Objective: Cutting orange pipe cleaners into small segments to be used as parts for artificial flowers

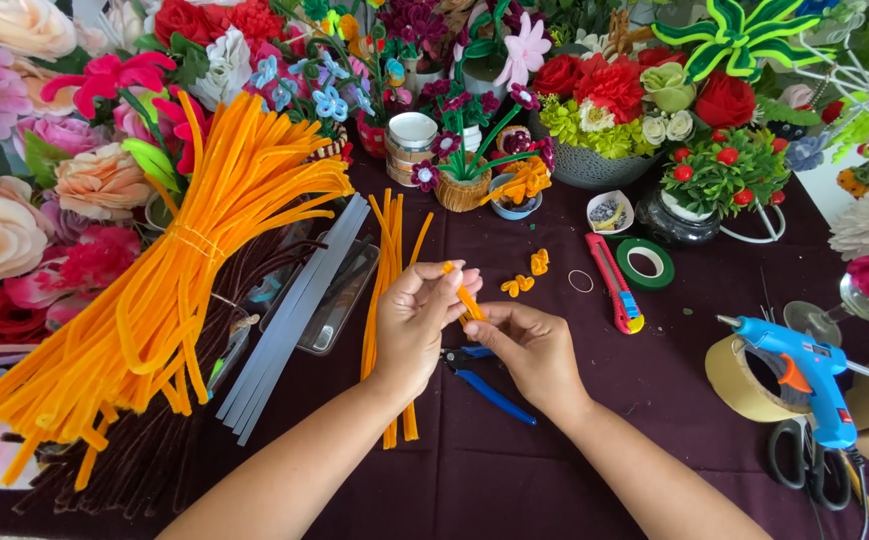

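**Bending a small orange fuzzy stick with two hands**

Your left hand [413,318] and your right hand [525,345] meet above the dark purple table [515,470]; both are closed on one short orange fuzzy stick [467,298]; the left hand pinches its top end between thumb and fingers, and the right hand pinches its lower end; the stick is up in the air between your hands, not on the table.

To do this bit well, I think you should hold tight close to the spot you want to bend; keep your fingertips near each other so the curl comes out small and neat; turn slowly, because the wire inside can kink; look at the little finished pieces and match their shape.

Now count; you have two hands and one stick in them; three small orange curls [525,277] lie on the table just past your hands; one pair of blue pliers [485,385] lies under your hands; one red cutter knife [615,285], one green tape roll [646,263], one blue glue gun [805,375], one pair of black scissors [805,465]; one big tied bunch of orange sticks [175,270] lies at your left, too many to count; a small row of loose orange sticks [387,290] lies beside your left hand.
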